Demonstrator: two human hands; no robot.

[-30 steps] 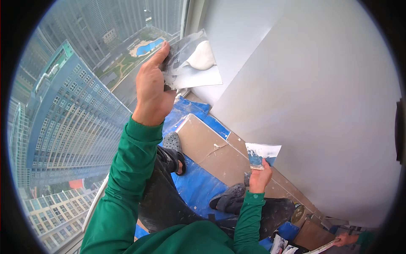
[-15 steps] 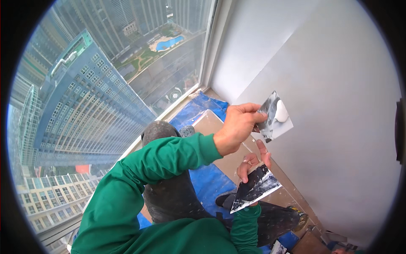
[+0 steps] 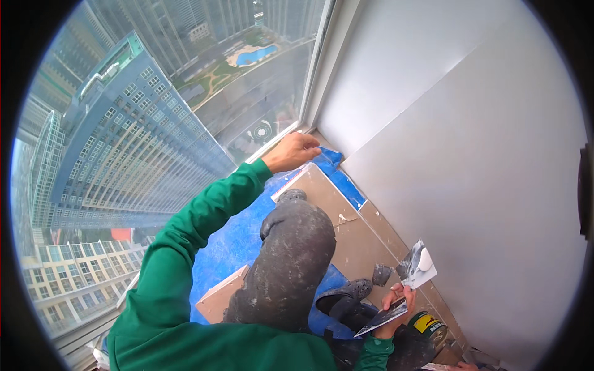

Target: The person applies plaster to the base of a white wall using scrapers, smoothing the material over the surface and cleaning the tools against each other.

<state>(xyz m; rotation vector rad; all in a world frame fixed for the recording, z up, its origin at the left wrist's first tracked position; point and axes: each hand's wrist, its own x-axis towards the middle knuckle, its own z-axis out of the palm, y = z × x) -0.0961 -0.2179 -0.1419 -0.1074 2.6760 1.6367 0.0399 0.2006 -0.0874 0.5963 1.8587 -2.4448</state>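
The floor board [image 3: 362, 241] lies over the tarp [image 3: 226, 253], with the window [image 3: 266, 93] to its left and the wall [image 3: 482, 185] to its right. The left hand [image 3: 292, 151] appears beside its far left corner. Toward its near end are a can [image 3: 431, 326] and the right hand [image 3: 391, 328], a scraper [image 3: 423, 263] and a second scraper [image 3: 382, 318] in it.
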